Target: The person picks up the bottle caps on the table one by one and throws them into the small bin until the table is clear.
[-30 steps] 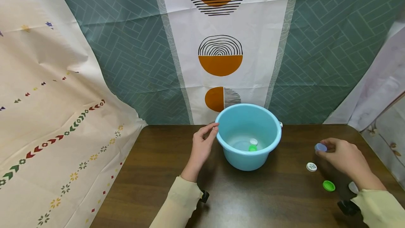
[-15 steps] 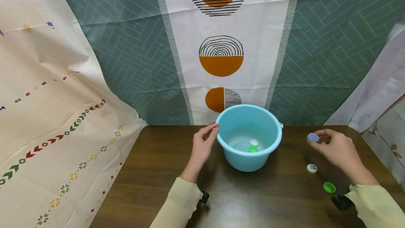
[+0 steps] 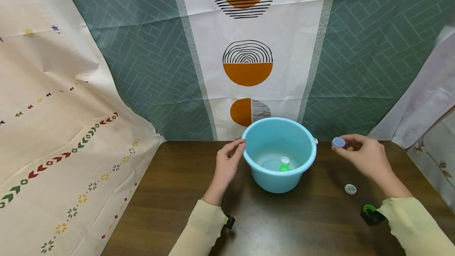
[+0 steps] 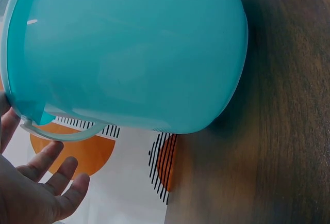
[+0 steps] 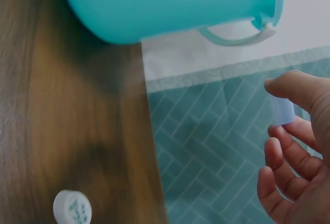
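A light blue bucket (image 3: 277,181) stands upright on the brown table. At its left side my left hand (image 3: 227,163) pinches the rim between thumb and forefinger; the left wrist view shows the other fingers (image 4: 72,195) spread beside the white handle (image 4: 67,135). Right of the bucket, my right hand (image 3: 371,161) holds a pale blue bottle cap (image 3: 338,142) in the air between thumb and fingers, at about rim height. Inside the bucket lie a white cap (image 3: 285,160) and a green cap (image 3: 284,167).
On the table (image 3: 302,224) at the right rests a white cap with green print (image 3: 350,189). Nearer me a green cap (image 3: 369,207) is partly covered by the black wrist camera (image 3: 372,216). Patterned cloth (image 3: 177,90) hangs behind the table and along both sides.
My right hand has lifted the pale blue cap and carried it leftward toward the bucket. A white cap near the right wrist has become hidden behind the sleeve. My left hand stays at the rim.
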Tool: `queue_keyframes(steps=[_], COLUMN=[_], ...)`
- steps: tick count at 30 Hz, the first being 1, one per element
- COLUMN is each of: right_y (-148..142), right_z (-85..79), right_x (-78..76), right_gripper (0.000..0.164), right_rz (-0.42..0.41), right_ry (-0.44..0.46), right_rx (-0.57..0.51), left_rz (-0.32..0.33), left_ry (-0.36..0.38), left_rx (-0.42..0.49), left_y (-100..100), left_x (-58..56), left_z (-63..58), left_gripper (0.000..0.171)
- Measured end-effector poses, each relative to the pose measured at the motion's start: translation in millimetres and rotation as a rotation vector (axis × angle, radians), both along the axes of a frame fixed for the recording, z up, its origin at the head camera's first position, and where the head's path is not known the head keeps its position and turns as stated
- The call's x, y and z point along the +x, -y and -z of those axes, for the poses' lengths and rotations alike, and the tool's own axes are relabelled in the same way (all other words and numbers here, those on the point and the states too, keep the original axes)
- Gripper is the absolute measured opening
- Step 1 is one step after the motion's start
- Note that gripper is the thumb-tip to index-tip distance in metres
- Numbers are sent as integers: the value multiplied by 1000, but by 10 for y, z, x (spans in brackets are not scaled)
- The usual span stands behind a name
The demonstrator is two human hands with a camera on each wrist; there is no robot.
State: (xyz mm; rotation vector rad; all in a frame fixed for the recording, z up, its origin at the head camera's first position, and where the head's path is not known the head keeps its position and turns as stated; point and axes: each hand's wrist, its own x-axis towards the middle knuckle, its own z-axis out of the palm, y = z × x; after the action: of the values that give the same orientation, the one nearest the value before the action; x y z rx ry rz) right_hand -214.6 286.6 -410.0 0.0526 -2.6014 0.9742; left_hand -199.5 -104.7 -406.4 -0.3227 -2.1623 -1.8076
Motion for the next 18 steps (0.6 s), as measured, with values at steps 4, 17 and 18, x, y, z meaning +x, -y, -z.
queue_keyframes(steps=[4,17,18], right_y=[64,241,252], right_z=[-26,-151,-157], right_x=[-31,-80,-84], right_gripper=[47,46,47], right_rz=[8,1,-2], right_ry=[-20,-42,-40], right_rx=[-34,-136,-141], left_rz=[-6,-10,-8], left_ry=[1,-7,-7], left_rx=[0,6,5], left_y=[0,-13,-12], left_x=[-6,1,1], left_z=[14,23,21], left_gripper=[26,27,27])
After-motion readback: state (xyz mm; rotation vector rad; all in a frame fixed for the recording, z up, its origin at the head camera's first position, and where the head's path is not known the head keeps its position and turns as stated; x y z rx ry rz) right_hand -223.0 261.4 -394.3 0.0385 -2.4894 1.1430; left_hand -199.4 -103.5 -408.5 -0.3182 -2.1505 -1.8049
